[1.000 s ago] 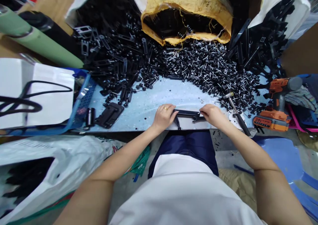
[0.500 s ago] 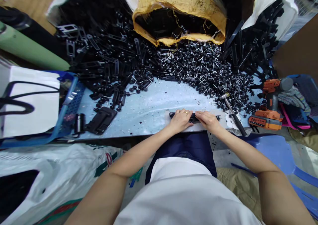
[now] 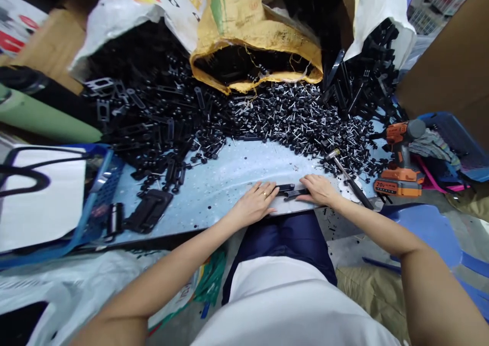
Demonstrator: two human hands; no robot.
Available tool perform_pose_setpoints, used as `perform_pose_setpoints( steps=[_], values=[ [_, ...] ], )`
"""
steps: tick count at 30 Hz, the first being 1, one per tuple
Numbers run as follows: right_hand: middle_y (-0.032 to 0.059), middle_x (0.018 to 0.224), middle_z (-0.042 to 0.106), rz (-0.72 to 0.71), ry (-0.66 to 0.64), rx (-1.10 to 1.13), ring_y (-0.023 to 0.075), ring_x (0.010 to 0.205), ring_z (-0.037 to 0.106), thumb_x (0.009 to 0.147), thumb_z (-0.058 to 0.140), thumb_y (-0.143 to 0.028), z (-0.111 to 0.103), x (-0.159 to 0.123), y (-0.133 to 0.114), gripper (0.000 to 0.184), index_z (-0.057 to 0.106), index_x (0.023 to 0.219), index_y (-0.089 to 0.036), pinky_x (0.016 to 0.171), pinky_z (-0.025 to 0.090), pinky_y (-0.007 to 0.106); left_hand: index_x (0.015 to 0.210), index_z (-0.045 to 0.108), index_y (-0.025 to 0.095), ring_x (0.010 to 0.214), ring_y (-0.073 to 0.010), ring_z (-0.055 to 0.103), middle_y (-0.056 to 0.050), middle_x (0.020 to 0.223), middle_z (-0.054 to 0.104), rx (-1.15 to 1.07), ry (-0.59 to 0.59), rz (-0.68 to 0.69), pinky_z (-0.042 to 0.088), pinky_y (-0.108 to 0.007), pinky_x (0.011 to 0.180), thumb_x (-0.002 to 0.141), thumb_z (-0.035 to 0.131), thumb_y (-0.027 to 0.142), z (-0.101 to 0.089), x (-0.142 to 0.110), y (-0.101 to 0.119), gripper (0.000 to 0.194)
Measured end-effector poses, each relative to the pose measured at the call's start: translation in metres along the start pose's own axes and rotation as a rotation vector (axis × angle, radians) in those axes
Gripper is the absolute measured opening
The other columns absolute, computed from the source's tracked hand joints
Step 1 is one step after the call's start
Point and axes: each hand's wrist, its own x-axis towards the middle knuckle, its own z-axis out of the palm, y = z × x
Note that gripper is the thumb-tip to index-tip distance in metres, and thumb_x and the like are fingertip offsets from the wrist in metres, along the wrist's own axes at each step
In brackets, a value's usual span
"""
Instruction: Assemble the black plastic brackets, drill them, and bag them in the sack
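At the front edge of the table, my left hand [image 3: 256, 201], with a ring on one finger, is closed over the left end of a long black plastic piece [image 3: 286, 187]. My right hand [image 3: 318, 189] pinches a second black piece with a forked end [image 3: 293, 194] between thumb and fingers. The two pieces lie close together over a pale flat plate [image 3: 284, 207] on the table. My fingers hide their outer ends. To the right of my right hand lies a hammer [image 3: 349, 178] with a black handle.
Heaps of black-headed pins [image 3: 282, 114] and black plastic parts [image 3: 153, 116] cover the table's back, below a yellow sack [image 3: 255, 35]. An orange cordless drill [image 3: 399, 175] stands at right. A blue basket [image 3: 93, 183] and a black block [image 3: 148, 211] sit at left.
My hands have drawn apart, the left one shifting left, and two separate black pieces now show between them. The head view has tilted up and turned slightly right.
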Motion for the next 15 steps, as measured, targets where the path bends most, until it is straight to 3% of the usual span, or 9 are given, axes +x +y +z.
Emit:
perform_pose_setpoints(
  steps=[4,7,11,15],
  values=[
    [0.0087,0.061,0.058,0.028,-0.057,-0.081,0.0168,0.06,0.052,0.083,0.034,-0.067,0.0,0.005,0.005,0.062,0.062,0.068,-0.013,0.054,0.032,0.026,0.122,0.05,0.008,0.1,-0.0266,0.058,-0.019,0.118,0.058,0.007,-0.03,-0.071,0.044,-0.036,0.083,0.086,0.048,0.043,-0.001,0.012,-0.004,0.05],
    [0.0058,0.053,0.053,-0.057,-0.006,-0.041,0.014,0.053,0.048,0.084,0.029,-0.067,-0.014,0.014,0.007,0.064,0.058,0.06,-0.015,0.05,0.026,0.025,0.093,0.064,0.011,0.077,-0.0215,0.061,-0.014,0.082,0.067,-0.05,0.006,-0.199,0.045,-0.03,0.065,0.09,0.036,0.046,-0.008,0.03,-0.013,0.045],
    [0.0016,0.048,0.045,-0.234,0.132,0.181,0.012,0.047,0.042,0.087,0.022,-0.065,-0.059,0.019,-0.003,0.064,0.05,0.054,-0.018,0.048,0.025,0.026,0.061,0.06,0.017,0.057,-0.0157,0.055,-0.006,0.055,0.057,-0.236,0.229,-0.217,0.04,-0.026,0.053,0.092,0.02,0.05,-0.035,0.026,-0.013,0.06],
    [-0.001,0.045,0.041,-0.515,0.217,0.643,0.011,0.043,0.041,0.09,0.021,-0.06,-0.092,0.012,-0.037,0.059,0.045,0.056,-0.02,0.045,0.029,0.026,0.055,0.051,0.019,0.044,-0.0117,0.046,-0.002,0.045,0.047,-0.639,0.537,-0.028,0.036,-0.025,0.047,0.094,0.009,0.045,-0.069,-0.005,0.025,0.063]
  ],
)
